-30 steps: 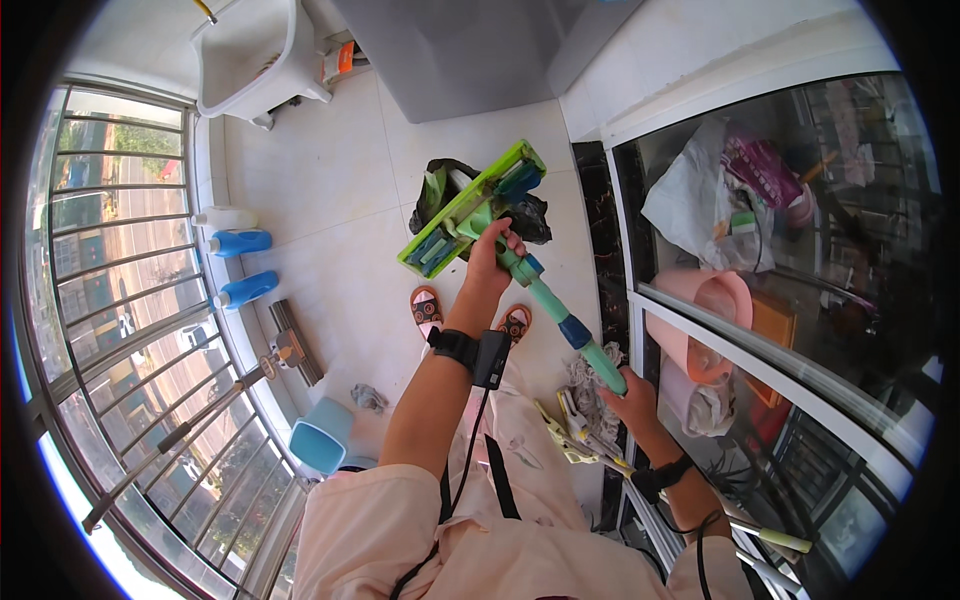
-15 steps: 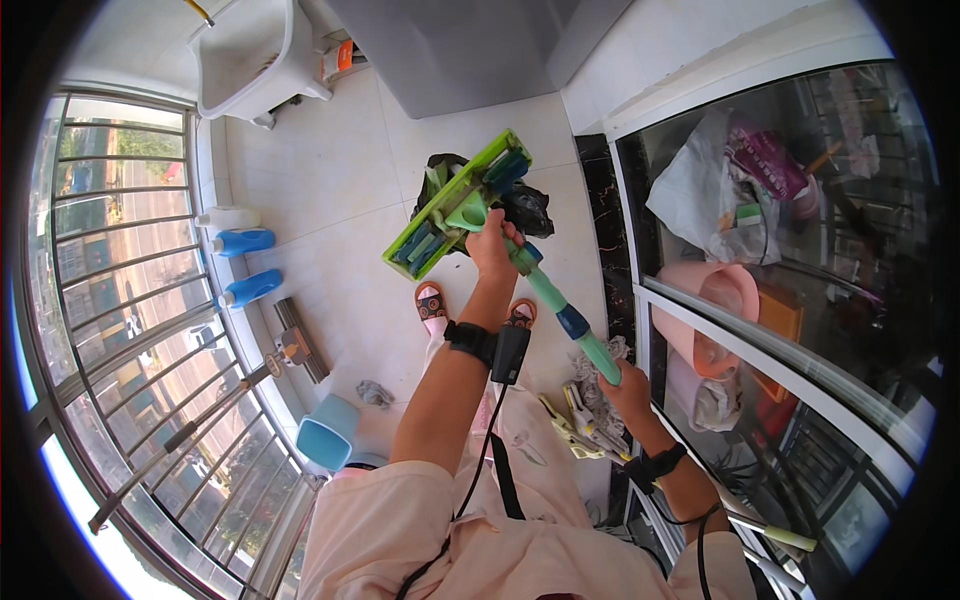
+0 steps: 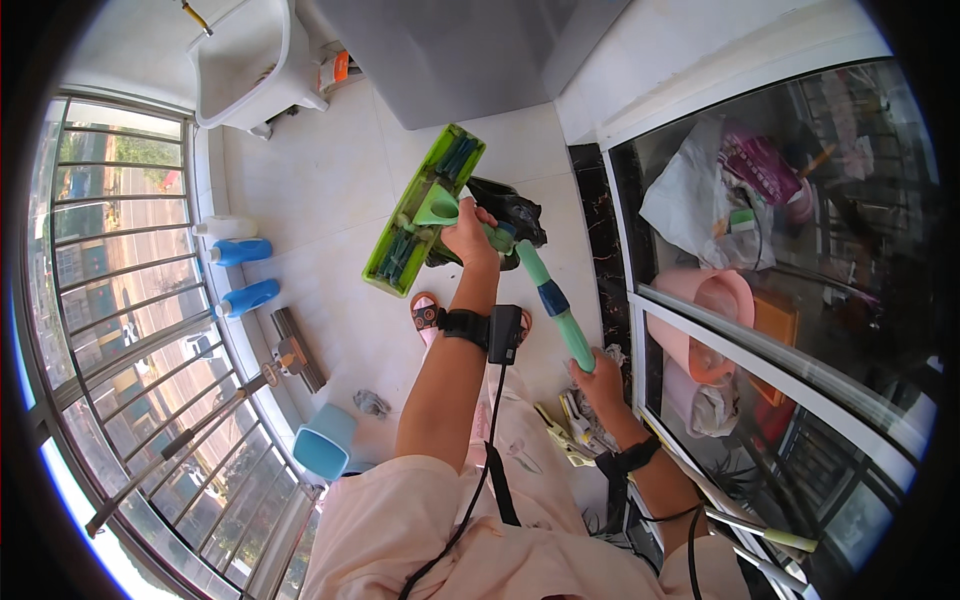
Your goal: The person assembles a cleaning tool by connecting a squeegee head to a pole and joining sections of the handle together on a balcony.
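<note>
The left hand (image 3: pixel 468 232) is closed around the neck of a green flat mop (image 3: pixel 425 210), just behind its head, which is lifted above the tiled floor (image 3: pixel 320 180) at about 11 o'clock from the person. The right hand (image 3: pixel 598 380) grips the lower end of the mop handle (image 3: pixel 560 310) at 4 o'clock from the head. A black bag (image 3: pixel 515 215) sits just behind the left hand.
</note>
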Tool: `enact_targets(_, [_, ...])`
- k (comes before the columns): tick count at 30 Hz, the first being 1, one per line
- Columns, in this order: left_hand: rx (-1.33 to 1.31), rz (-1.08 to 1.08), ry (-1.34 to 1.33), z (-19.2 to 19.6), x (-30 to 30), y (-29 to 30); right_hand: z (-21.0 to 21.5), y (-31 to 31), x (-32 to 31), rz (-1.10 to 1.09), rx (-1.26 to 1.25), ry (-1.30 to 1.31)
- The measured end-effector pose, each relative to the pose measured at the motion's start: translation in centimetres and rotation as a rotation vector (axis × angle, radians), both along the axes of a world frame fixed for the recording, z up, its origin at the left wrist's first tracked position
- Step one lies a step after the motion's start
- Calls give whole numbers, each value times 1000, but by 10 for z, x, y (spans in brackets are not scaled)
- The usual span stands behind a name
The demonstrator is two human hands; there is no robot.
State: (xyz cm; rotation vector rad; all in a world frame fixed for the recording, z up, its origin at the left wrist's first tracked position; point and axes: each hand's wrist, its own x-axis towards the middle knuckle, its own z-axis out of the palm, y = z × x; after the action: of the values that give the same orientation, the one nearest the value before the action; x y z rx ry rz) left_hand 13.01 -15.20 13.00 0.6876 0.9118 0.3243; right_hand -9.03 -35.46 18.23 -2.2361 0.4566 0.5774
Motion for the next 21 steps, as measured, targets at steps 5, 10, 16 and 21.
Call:
enact_targets(5, [-8,-85,36,-9,-5,16,-16,-16,19,59,-77,-81])
enact_targets(10, [-164,-146,-58,-19,-13,36,-17,-17,31,-17,134,-16])
enact_targets(16, [-571,-247,-83,-14,-19,57,-19,-22,24,54,106,-39])
enact_targets(21, [-529,-429,-86,-5,-32,83,-21,-22,14,69,103,-32])
